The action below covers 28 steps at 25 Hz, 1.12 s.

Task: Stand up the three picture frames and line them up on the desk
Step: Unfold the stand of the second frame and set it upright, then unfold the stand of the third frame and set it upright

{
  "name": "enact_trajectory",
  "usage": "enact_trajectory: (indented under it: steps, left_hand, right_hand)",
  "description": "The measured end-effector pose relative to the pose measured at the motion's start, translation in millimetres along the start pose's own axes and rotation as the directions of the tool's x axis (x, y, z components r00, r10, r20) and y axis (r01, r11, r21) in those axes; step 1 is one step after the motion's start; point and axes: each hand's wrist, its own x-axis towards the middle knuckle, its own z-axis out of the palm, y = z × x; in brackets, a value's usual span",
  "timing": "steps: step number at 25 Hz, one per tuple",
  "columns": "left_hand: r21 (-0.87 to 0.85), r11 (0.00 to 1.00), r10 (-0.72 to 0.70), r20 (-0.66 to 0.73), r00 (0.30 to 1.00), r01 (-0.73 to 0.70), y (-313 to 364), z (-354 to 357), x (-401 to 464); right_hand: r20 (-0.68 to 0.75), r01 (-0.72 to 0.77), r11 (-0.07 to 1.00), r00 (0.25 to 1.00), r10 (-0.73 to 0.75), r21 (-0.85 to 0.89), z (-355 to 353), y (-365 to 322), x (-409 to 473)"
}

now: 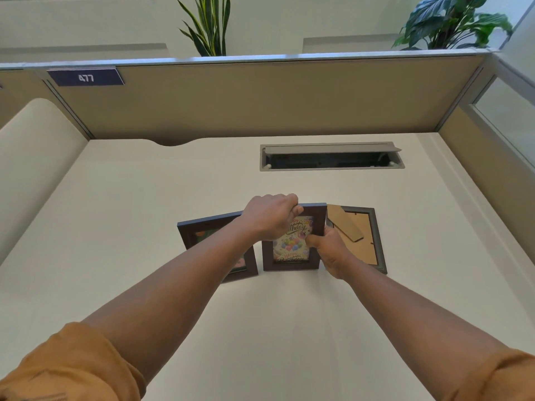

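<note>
middle frame (292, 241): light, stiff, glass front, so hold the edges | left hand (270, 217) clasps top, right hand (330, 250) grips side | gray frame (364, 238) just right of it, face-down

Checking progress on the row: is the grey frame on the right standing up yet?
No, the grey frame lies face down on the desk, its cardboard back and stand showing.

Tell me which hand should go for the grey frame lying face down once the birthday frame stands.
Right. The right hand grips the birthday frame on its right edge, directly beside the grey frame. The left hand holds the top edge and would likely have to cross over.
</note>
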Motion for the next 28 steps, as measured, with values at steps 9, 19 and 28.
enact_trajectory:
  steps: [9,19,28]
  left_hand:
    - [-0.13,0.96,0.142,-0.54,0.83,-0.249,32.5,22.1,-19.1]
    - [-0.82,0.395,-0.15,0.387,0.91,0.414,113.4,106.3,25.0]
    - [-0.85,-0.089,-0.424,0.503,0.753,0.519,130.0,127.0,74.3]
  right_hand:
    - [0.033,0.094,0.986,0.995,-0.091,-0.139,-21.7,-0.9,-20.5]
    - [-0.413,-0.187,0.636,0.882,-0.227,-0.749,-90.3,16.5,-39.3]
    - [-0.217,-0.07,0.523,0.95,-0.225,-0.85,-121.8,37.4,-45.3]
